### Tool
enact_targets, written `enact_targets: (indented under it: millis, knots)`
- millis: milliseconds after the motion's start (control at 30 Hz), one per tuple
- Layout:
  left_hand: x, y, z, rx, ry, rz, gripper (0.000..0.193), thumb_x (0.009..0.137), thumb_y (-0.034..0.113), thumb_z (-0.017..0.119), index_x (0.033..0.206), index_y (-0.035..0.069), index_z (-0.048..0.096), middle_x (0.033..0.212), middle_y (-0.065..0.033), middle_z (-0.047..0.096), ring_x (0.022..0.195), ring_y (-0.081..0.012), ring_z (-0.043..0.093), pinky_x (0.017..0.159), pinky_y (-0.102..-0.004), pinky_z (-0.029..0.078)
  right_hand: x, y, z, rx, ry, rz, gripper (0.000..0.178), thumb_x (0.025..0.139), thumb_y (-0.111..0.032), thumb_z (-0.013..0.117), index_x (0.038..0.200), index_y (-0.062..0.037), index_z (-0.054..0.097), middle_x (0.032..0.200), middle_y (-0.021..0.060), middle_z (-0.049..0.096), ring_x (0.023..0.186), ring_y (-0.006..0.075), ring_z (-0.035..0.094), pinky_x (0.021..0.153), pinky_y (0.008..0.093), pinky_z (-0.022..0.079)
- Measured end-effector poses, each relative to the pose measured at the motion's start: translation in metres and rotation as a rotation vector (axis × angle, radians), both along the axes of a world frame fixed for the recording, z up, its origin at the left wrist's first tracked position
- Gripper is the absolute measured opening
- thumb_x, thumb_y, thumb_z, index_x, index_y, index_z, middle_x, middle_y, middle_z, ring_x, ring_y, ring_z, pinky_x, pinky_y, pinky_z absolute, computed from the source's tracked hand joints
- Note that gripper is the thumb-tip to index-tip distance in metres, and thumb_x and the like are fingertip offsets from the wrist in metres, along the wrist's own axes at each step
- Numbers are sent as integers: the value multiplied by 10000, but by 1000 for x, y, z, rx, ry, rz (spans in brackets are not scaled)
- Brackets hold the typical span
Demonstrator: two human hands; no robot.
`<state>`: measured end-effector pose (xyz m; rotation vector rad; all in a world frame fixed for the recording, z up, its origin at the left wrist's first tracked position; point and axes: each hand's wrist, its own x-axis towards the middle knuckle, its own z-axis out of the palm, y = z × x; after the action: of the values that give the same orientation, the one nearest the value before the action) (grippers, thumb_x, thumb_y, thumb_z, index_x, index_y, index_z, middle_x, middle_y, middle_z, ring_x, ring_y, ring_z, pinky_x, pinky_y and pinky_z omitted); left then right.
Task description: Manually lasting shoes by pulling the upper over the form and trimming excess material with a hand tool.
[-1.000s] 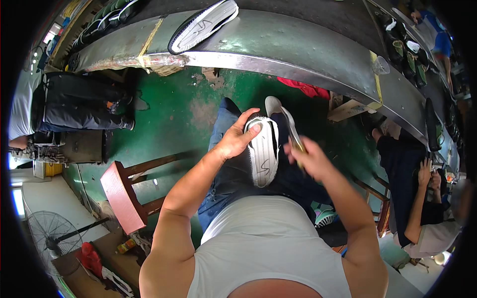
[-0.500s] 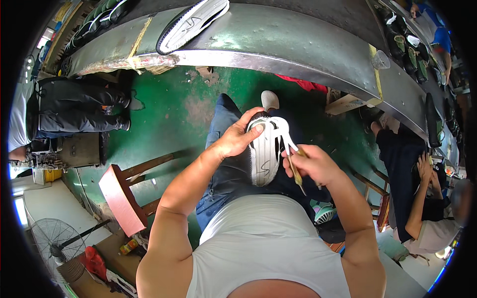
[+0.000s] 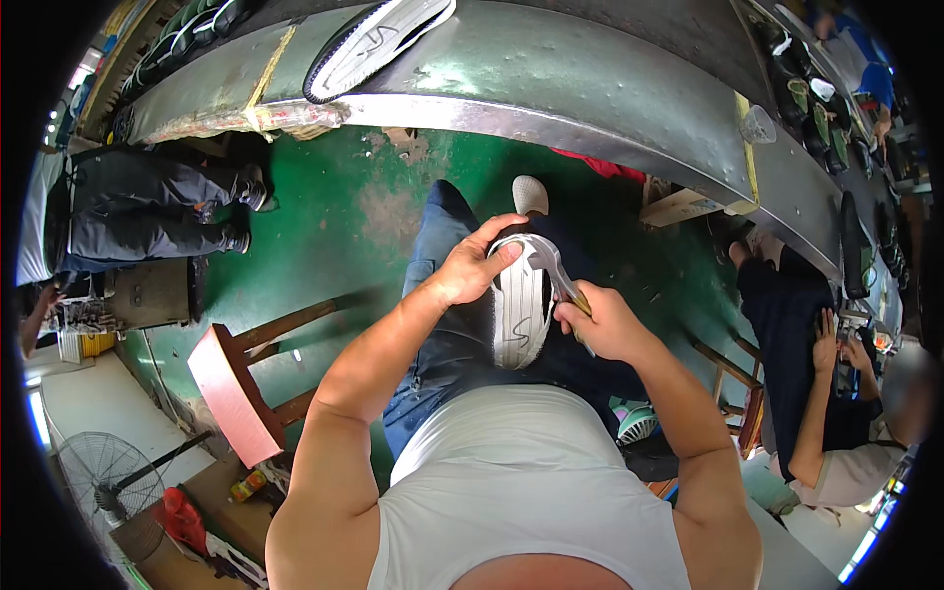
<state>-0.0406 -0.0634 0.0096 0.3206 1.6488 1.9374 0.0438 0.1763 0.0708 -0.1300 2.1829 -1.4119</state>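
Observation:
A shoe point(image 3: 522, 320), pale underside up with a dark pen mark on it, stands lengthwise over my lap. My left hand point(image 3: 477, 264) grips its far end, thumb pressed on the pale underside and fingers over the dark edge. My right hand point(image 3: 612, 324) is closed round the handles of metal pincers point(image 3: 553, 267). Their curved grey head lies at the shoe's upper right edge, near my left thumb. Whether the jaws pinch the shoe's edge cannot be made out.
A similar shoe point(image 3: 379, 44) lies on the metal bench point(image 3: 531, 84) ahead. More shoes point(image 3: 811, 103) line its right part. A pink-topped stool point(image 3: 231, 393) and a fan point(image 3: 108, 477) stand left. People are at both sides; one's hands point(image 3: 826, 344) work at right.
The pincers, blurred before, now show sharply with their head against the shoe's edge. My right hand has shifted its hold on the handles. My left hand keeps its grip.

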Motion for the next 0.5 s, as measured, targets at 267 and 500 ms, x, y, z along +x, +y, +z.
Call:
enact_targets:
  millis: [267,500]
  knots:
    - [-10,4,-3,39,-146,-35,455,997,162,622,1429,109,489,1187,-34,633,1097,-107,573,991,-273,457,16,-9,-11,474,356,-1,192,933,-135,610,1044,15,567,838,215,675,774,391,676,705,452,529]
    - [-17,20,-19,-30,-251,32,414,993,112,589,1400,90,521,1180,-52,641,1057,-114,590,948,-268,481,-16,2,53,229,-122,11,260,957,-202,594,939,51,535,851,278,653,774,450,656,677,489,510]
